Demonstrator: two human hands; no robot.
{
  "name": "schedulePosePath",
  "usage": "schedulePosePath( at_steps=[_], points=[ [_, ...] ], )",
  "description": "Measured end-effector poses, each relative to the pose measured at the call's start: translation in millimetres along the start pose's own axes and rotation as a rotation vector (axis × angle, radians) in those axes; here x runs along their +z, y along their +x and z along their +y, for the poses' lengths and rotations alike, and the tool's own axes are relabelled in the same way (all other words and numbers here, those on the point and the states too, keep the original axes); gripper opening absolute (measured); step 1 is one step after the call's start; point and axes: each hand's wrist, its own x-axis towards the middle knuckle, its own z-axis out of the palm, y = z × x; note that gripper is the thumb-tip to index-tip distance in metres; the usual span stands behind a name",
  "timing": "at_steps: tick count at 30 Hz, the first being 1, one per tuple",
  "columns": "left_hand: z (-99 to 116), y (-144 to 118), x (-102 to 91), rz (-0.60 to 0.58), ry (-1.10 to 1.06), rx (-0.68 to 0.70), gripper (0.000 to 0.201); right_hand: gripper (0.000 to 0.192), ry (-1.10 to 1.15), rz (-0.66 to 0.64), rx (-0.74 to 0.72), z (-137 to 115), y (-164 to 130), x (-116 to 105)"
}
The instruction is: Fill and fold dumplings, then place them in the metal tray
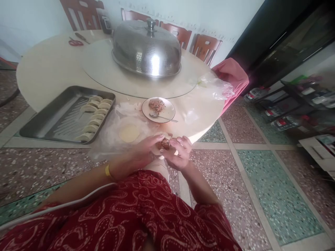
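Observation:
My left hand (pixel 144 149) and my right hand (pixel 179 150) meet just off the table's near edge, both holding one dumpling wrapper with meat filling (pixel 164 143) showing between the fingers. Just left of my hands a round stack of wrappers (pixel 129 133) lies on clear plastic. Beyond my hands a small white plate (pixel 169 111) carries minced filling (pixel 156 105) and a metal spoon (pixel 162 117). A metal tray (pixel 52 118) on the left holds a row of several folded dumplings (pixel 94 116).
A big perforated steel dome cover (pixel 147 48) sits on the turntable of the round table (pixel 47 69). Red scissors (pixel 75 43) lie at the far left. A plastic bag (pixel 214 89) and pink cloth (pixel 232 75) hang at the right edge. Wooden chairs (pixel 205 47) stand behind.

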Motion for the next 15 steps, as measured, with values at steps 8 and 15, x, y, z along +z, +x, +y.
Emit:
schedulePosePath(
  at_steps=[8,15],
  points=[
    [0.5,4.4,5.2,0.117,0.171,-0.165,0.01,0.022,0.068,-0.061,0.132,-8.8,-4.5,-2.7],
    [-10.1,3.0,-5.1,0.168,0.167,-0.128,0.018,0.021,0.039,-0.091,0.214,-16.1,1.5,-4.4]
  ],
)
